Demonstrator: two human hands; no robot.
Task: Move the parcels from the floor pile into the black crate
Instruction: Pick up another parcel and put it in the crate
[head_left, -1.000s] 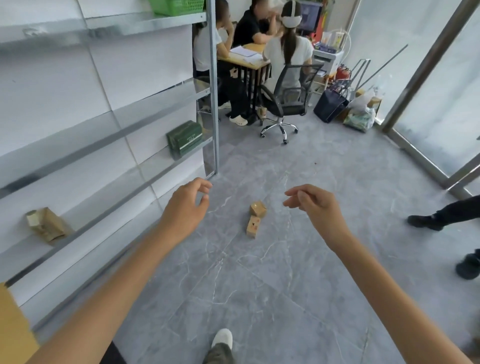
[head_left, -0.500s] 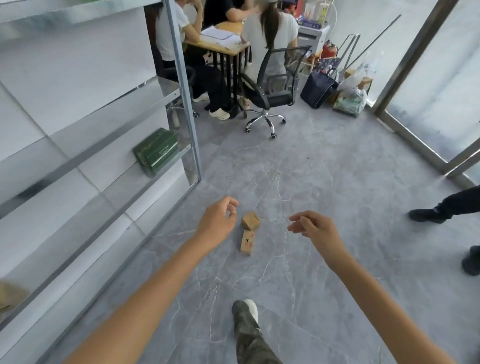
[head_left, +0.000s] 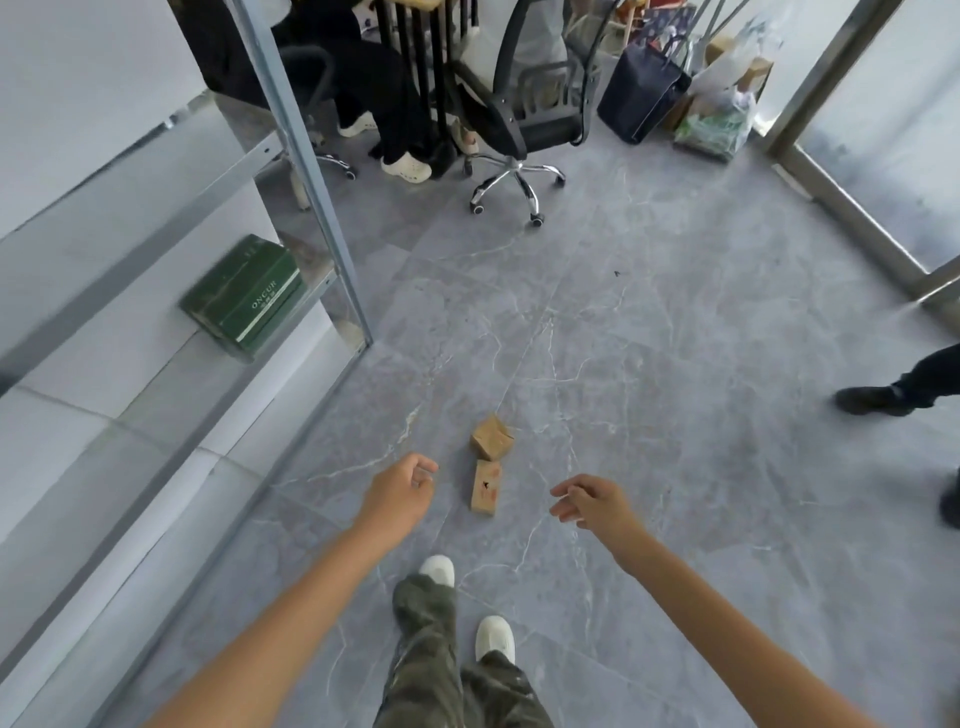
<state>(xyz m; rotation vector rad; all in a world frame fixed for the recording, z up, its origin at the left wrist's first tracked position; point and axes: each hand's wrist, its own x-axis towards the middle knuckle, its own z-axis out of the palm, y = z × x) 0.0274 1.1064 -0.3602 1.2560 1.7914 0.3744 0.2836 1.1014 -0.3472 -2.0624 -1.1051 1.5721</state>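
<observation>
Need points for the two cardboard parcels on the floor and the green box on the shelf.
Far parcel (head_left: 491, 437), head view, middle of its top face.
Near parcel (head_left: 486, 487), head view, middle of its long top face.
Green box (head_left: 249, 296), head view, its printed lid.

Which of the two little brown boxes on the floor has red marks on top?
The flat box nearer the feet; the other box looks plain.

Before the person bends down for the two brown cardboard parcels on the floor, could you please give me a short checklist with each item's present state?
1. Left hand empty, loosely curled: ok.
2. Right hand empty, fingers open: ok.
3. Nearer flat brown cardboard parcel lies between the hands, untouched: ok.
4. Farther squat brown cardboard parcel just behind it, unobstructed: ok.
5. Grey marble-patterned floor around the parcels: ok.
6. Black crate in view: not ok.
</observation>
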